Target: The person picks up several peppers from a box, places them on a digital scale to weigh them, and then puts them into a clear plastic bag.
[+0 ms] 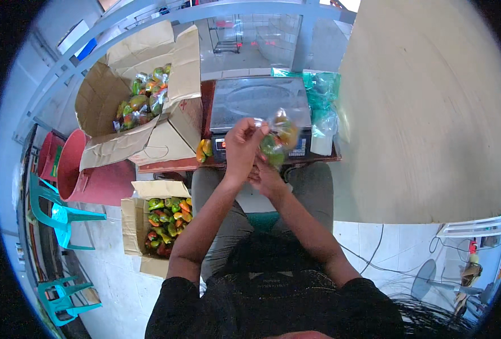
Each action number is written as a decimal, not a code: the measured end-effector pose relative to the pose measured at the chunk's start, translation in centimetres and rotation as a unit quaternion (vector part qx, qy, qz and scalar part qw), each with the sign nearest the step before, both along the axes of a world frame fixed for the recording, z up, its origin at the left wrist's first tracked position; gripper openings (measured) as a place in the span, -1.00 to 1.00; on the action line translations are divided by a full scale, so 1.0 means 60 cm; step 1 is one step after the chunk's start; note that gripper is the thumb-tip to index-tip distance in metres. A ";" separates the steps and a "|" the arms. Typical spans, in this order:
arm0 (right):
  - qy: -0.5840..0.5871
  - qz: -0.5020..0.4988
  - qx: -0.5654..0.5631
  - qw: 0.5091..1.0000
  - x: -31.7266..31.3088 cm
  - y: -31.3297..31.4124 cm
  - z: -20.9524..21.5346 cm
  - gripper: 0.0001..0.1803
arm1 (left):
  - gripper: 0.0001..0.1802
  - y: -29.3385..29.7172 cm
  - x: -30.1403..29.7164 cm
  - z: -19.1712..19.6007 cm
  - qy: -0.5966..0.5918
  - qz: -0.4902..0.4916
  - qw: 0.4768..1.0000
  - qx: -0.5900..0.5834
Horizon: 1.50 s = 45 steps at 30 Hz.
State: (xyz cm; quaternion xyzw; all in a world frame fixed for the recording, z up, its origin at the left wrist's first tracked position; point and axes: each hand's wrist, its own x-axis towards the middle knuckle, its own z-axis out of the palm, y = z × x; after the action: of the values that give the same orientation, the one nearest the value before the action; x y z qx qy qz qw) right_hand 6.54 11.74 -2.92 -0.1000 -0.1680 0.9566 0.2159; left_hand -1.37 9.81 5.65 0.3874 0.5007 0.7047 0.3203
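A clear bag [285, 148] of peppers [270, 148] is at the scale's [256, 96] near edge, the left hand's [242, 148] fingers pinching its top; the right hand [268, 179] is beneath, its grip unclear. One carton [179, 127] holds bagged peppers [140, 103], another [130, 226] loose peppers [168, 223].

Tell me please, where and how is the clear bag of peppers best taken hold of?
Probably by the loose plastic at the upper left of the clear bag, coming from the left, where the left hand seems to pinch it. The rounded peppers bulge to the right, offering less slack film. The right hand, near the lower end, could support from below.
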 end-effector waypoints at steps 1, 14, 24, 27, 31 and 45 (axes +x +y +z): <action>0.000 0.003 0.027 1.000 -0.004 -0.009 -0.002 -0.76 | -0.83 0.006 -0.009 -0.022 0.022 0.061 0.998 0.022; -0.325 -0.144 0.700 0.619 0.081 0.026 0.077 -0.83 | -0.86 -0.024 -0.040 -0.070 0.317 0.200 0.922 -0.090; -0.277 -0.179 0.780 0.532 0.104 0.110 0.139 -0.82 | -0.81 -0.072 -0.030 -0.002 0.316 -0.030 0.943 -0.097; -0.192 -0.178 0.782 0.566 0.100 0.120 0.150 -0.82 | -0.82 -0.076 -0.020 0.023 0.353 -0.100 0.922 -0.125; -0.107 -0.071 0.659 0.741 0.104 0.131 0.151 -0.80 | -0.80 -0.084 0.005 0.062 0.302 -0.119 0.943 -0.073; 0.065 -0.131 -0.113 0.983 0.057 0.011 -0.023 -0.70 | -0.90 -0.019 0.032 0.029 0.066 -0.039 0.996 -0.039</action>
State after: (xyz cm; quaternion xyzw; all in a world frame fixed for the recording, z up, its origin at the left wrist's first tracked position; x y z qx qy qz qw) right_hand 9.93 12.39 -4.31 -0.0830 -0.0296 0.9373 0.3371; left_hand 0.58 8.67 7.37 0.4395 0.5321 0.6449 0.3284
